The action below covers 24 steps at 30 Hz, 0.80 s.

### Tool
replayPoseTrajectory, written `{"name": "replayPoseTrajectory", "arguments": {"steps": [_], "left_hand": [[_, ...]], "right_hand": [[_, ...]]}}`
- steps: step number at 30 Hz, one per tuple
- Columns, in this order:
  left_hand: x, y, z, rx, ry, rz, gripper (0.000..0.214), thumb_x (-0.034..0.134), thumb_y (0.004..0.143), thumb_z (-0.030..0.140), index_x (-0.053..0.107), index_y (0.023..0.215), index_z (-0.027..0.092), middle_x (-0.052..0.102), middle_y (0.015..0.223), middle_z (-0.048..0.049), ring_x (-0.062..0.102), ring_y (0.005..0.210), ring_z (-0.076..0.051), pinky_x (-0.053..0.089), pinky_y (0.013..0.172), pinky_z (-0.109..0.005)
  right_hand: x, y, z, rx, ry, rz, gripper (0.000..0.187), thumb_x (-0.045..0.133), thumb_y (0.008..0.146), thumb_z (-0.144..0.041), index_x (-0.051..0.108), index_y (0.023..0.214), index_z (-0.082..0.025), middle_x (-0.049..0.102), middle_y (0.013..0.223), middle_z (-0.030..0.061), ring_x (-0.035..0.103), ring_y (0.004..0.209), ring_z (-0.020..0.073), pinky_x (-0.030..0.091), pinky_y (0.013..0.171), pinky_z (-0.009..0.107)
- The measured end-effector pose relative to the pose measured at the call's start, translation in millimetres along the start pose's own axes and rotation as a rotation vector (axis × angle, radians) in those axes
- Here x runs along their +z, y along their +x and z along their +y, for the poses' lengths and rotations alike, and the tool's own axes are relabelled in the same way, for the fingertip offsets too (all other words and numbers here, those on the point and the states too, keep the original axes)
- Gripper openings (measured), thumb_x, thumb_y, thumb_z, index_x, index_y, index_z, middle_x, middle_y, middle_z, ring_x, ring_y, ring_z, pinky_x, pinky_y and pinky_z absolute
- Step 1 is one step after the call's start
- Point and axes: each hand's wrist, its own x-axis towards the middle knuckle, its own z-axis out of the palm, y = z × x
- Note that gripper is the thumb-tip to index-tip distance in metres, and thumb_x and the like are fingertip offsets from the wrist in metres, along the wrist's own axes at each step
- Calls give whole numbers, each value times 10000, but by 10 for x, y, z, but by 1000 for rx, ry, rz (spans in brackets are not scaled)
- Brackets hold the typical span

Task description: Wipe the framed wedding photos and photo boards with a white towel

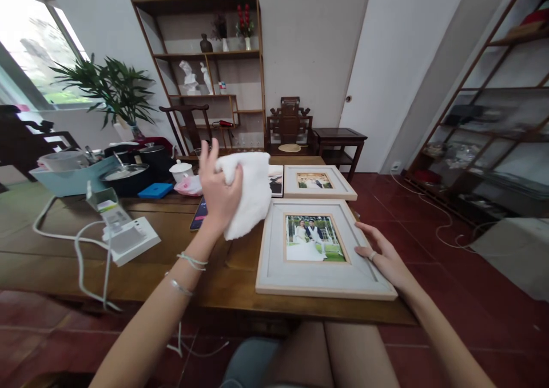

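My left hand is raised above the wooden table, fingers closed on a white cloth that hangs over the upper left corner of a large framed photo. That frame lies flat at the table's front right. My right hand rests open on its right edge, fingers stretched out flat. A smaller framed photo lies just behind it. Another picture is partly hidden by the cloth.
A white power strip with trailing cables lies at the left. A phone, a blue box, a white lidded cup, dark pots and a teal tray crowd the far left. Shelves, chairs and a plant stand behind.
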Motion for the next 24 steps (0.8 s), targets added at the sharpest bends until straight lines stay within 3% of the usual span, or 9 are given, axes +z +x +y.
{"name": "replayPoseTrajectory", "arguments": {"steps": [2, 5, 8, 11, 14, 15, 17, 20, 24], "left_hand": [[-87, 99, -39, -66, 50, 47, 177, 507, 855, 307, 548, 807, 142, 587, 1092, -100, 530, 1074, -228, 406, 937, -377], [-174, 180, -103, -118, 159, 19, 309, 461, 884, 381, 515, 687, 150, 598, 866, -73, 590, 824, -193, 456, 806, -361], [-145, 123, -143, 14, 184, -77, 318, 490, 869, 377, 530, 647, 152, 596, 1029, -108, 575, 914, -210, 451, 812, -342], [0, -124, -110, 128, 236, -206, 184, 530, 839, 285, 595, 740, 144, 560, 1204, -104, 556, 975, -226, 453, 817, -331], [175, -485, 16, 215, 382, -497, 208, 436, 847, 109, 638, 800, 118, 555, 1237, -102, 573, 851, -203, 468, 711, -320], [224, -595, 71, 294, 405, -641, 235, 421, 846, 83, 649, 794, 111, 544, 1250, -106, 571, 839, -205, 468, 688, -324], [300, -762, 180, 399, 405, -817, 243, 433, 840, 66, 661, 774, 119, 574, 1205, -103, 566, 853, -222, 469, 683, -342], [368, -852, 285, 443, 372, -881, 210, 478, 832, 92, 666, 750, 137, 618, 1099, -102, 540, 966, -268, 454, 788, -407], [416, -831, 292, 440, 333, -935, 222, 458, 814, 44, 664, 847, 119, 441, 1331, -143, 336, 1261, -323, 314, 990, -505]], "right_hand": [[4, -6, -19, 15, 8, -3, 525, 563, 713, -312, 437, 1217, -237, 593, 1194, 59, 582, 1051, 260, 470, 875, 370], [5, -11, -38, 27, 14, -7, 521, 561, 714, -308, 435, 1215, -245, 594, 1191, 55, 588, 1036, 262, 473, 867, 375], [6, -11, -54, 29, 4, 3, 516, 565, 710, -299, 443, 1208, -243, 593, 1196, 57, 584, 1042, 264, 473, 863, 368], [8, -11, -64, 28, -7, 5, 516, 565, 708, -295, 445, 1205, -231, 600, 1184, 62, 583, 1044, 264, 469, 871, 365], [3, -7, -42, 16, -10, -3, 513, 557, 717, -295, 437, 1212, -235, 570, 1234, 65, 582, 1046, 265, 474, 863, 370], [0, -5, -28, 10, -8, -9, 511, 554, 721, -293, 434, 1215, -238, 554, 1258, 64, 580, 1051, 264, 476, 859, 370], [-9, 1, 7, -1, -4, -23, 510, 548, 730, -289, 425, 1223, -246, 533, 1285, 62, 574, 1062, 263, 477, 859, 372], [-23, 9, 53, -12, -22, -42, 515, 544, 741, -287, 412, 1238, -257, 543, 1266, 62, 562, 1082, 263, 466, 879, 382], [-40, 12, 86, -57, -51, -49, 506, 550, 754, -294, 413, 1240, -266, 523, 1277, 64, 519, 1142, 267, 424, 939, 397]]}}
